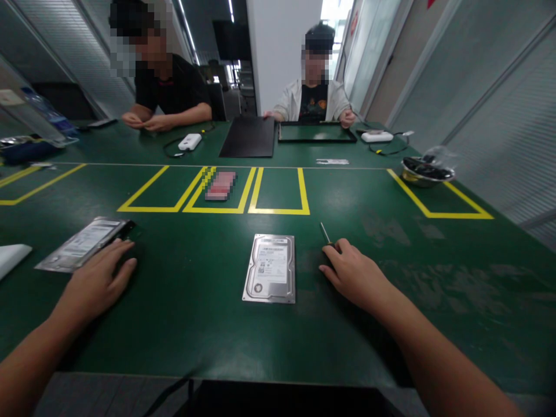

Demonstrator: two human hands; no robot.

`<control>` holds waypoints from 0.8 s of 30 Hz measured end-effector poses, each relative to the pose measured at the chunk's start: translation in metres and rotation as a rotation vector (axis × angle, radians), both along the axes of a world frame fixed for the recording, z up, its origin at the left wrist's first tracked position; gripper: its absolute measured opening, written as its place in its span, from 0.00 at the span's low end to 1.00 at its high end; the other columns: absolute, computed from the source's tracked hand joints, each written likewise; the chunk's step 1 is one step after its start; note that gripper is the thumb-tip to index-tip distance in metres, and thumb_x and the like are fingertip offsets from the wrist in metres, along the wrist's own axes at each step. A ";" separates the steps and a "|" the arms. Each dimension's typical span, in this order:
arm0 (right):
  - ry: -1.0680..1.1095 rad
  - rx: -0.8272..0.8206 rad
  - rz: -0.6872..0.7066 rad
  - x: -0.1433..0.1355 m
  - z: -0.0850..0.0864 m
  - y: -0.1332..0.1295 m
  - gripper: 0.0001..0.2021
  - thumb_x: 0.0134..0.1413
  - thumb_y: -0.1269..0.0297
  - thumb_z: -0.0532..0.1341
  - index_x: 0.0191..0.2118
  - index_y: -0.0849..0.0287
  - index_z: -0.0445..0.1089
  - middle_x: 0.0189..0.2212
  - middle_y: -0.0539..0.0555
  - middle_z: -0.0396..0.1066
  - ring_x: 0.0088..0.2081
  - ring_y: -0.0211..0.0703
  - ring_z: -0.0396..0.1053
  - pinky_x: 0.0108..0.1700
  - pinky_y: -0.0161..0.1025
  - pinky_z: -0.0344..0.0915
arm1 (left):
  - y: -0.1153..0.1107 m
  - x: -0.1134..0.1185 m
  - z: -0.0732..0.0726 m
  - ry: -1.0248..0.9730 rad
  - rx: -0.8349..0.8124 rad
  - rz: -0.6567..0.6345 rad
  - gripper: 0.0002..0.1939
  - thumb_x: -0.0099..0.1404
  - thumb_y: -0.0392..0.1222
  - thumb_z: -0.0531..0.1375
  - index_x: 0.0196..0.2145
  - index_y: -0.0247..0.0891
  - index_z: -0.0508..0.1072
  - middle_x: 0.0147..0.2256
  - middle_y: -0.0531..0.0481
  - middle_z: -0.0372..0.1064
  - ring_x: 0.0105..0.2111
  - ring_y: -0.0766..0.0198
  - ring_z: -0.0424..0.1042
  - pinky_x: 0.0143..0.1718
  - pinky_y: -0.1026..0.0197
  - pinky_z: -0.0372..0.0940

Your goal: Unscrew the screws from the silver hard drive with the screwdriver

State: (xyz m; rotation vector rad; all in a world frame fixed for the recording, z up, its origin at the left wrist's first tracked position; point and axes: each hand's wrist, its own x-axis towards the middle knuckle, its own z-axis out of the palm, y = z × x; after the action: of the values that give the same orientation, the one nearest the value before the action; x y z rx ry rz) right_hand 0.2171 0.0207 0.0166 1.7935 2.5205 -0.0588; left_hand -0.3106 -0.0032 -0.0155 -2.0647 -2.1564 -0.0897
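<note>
A silver hard drive with a white label lies flat on the green table, between my two hands. My right hand is closed around the dark handle of a screwdriver, whose thin metal shaft points up and to the left. On the left, my left hand rests on the table with its fingers spread a little, at the edge of a second hard drive that seems to be in a clear bag. It does not grip that drive.
Yellow tape outlines mark the table, one around a pixelated red item. A metal bowl of dark items stands right. Across sit two people, a black panel and a dark frame. A white object is far left.
</note>
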 end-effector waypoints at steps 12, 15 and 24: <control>0.001 -0.009 0.009 0.000 0.001 0.000 0.16 0.64 0.58 0.54 0.52 0.58 0.66 0.46 0.62 0.64 0.44 0.50 0.69 0.43 0.43 0.68 | 0.045 -0.025 -0.011 -0.108 -0.238 -0.064 0.38 0.72 0.51 0.41 0.68 0.16 0.43 0.70 0.30 0.32 0.71 0.44 0.32 0.68 0.40 0.39; 0.000 -0.016 0.007 0.000 0.003 0.000 0.16 0.64 0.57 0.54 0.52 0.59 0.66 0.46 0.62 0.64 0.44 0.49 0.69 0.42 0.43 0.69 | 0.054 -0.021 -0.007 -0.121 -0.270 -0.041 0.38 0.73 0.52 0.40 0.68 0.17 0.42 0.70 0.30 0.33 0.70 0.43 0.34 0.68 0.40 0.40; 0.000 -0.007 0.011 0.001 0.001 0.000 0.16 0.64 0.57 0.54 0.52 0.58 0.65 0.46 0.62 0.63 0.43 0.49 0.69 0.41 0.42 0.69 | 0.060 -0.020 0.011 0.127 -0.127 -0.064 0.30 0.72 0.46 0.43 0.61 0.19 0.64 0.63 0.30 0.58 0.63 0.44 0.57 0.63 0.46 0.53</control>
State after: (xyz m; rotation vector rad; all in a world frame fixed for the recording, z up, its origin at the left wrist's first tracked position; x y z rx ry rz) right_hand 0.2179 0.0210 0.0175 1.7770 2.5266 -0.0669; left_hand -0.3304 0.0565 -0.0048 -2.1434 -2.0710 0.1705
